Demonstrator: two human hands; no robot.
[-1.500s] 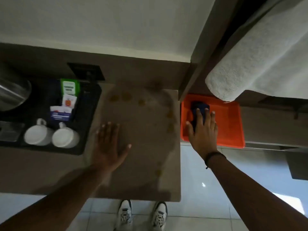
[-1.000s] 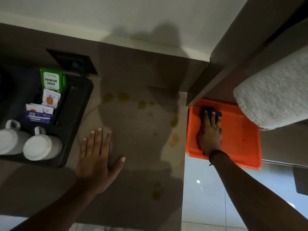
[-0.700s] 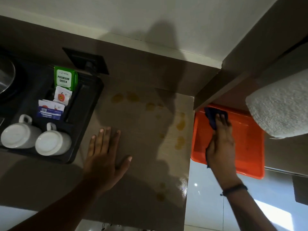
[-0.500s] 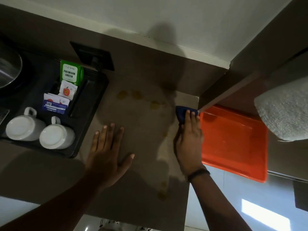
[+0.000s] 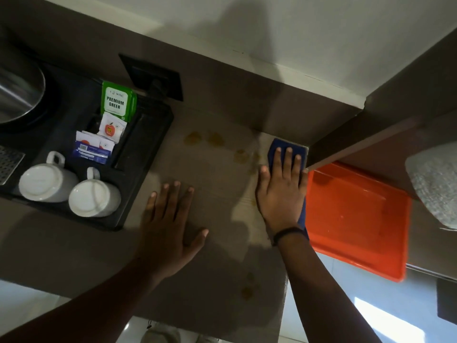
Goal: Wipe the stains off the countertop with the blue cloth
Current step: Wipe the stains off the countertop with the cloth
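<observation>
The blue cloth (image 5: pixel 277 147) lies flat on the beige countertop (image 5: pixel 212 184) at its far right corner. My right hand (image 5: pixel 280 191) presses down on the cloth with fingers spread, covering most of it. Yellow-brown stains (image 5: pixel 215 141) dot the back of the countertop to the left of the cloth, and more stains (image 5: pixel 248 287) sit near the front edge. My left hand (image 5: pixel 170 219) rests flat on the countertop's middle, fingers apart, holding nothing.
A black tray (image 5: pixel 143 149) on the left holds two white cups (image 5: pixel 71 189), tea sachets (image 5: pixel 116 105) and a metal kettle (image 5: pixel 17 95). An orange tray (image 5: pixel 358 219) sits on a lower shelf to the right, under a white towel (image 5: pixel 435 181). A wall socket (image 5: pixel 153 78) is behind.
My right hand took the blue cloth out of the orange tray and brought it left onto the countertop's far right corner, then slid it slightly toward the back. My left hand stayed flat.
</observation>
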